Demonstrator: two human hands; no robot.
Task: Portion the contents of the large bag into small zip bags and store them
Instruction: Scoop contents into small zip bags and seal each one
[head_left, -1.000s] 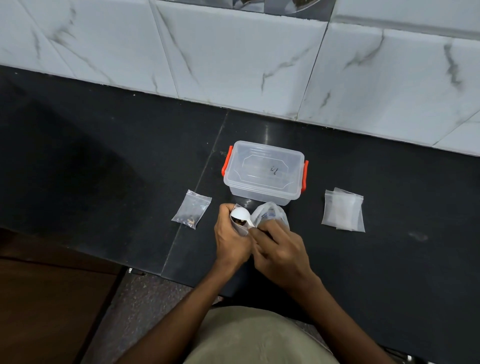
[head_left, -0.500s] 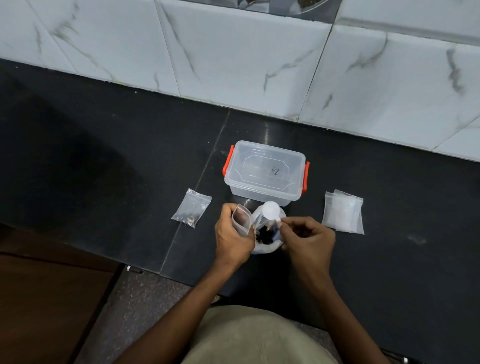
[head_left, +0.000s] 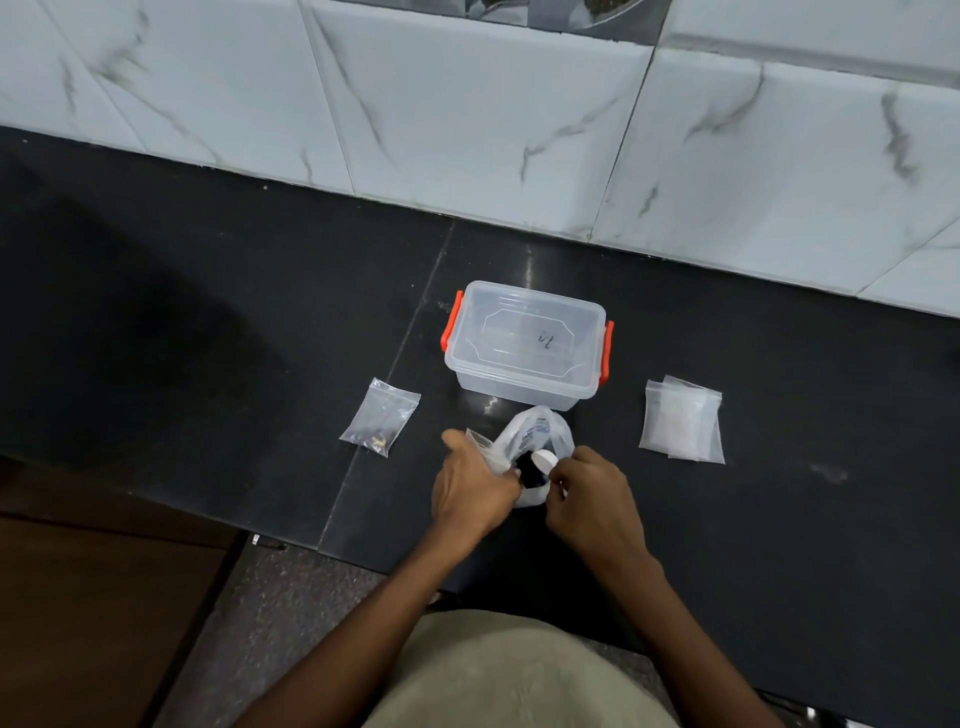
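Note:
The large clear bag (head_left: 540, 434) stands open on the black counter just in front of the box, dark contents showing at its mouth. My right hand (head_left: 589, 501) holds a white spoon (head_left: 545, 460) whose bowl sits inside the bag's opening. My left hand (head_left: 470, 491) grips a small zip bag (head_left: 478, 439) beside the large bag's left edge. A filled small zip bag (head_left: 380, 417) with dark bits at its bottom lies flat to the left.
A clear lidded box with orange clips (head_left: 525, 344) sits behind the large bag. A stack of empty small zip bags (head_left: 681, 420) lies to the right. The marble-tiled wall runs along the back; the counter's front edge (head_left: 291, 545) drops to a wooden surface at left.
The spoon left the small zip bag and went right and down into the large bag's mouth. My left hand has kept the small bag, shifting slightly.

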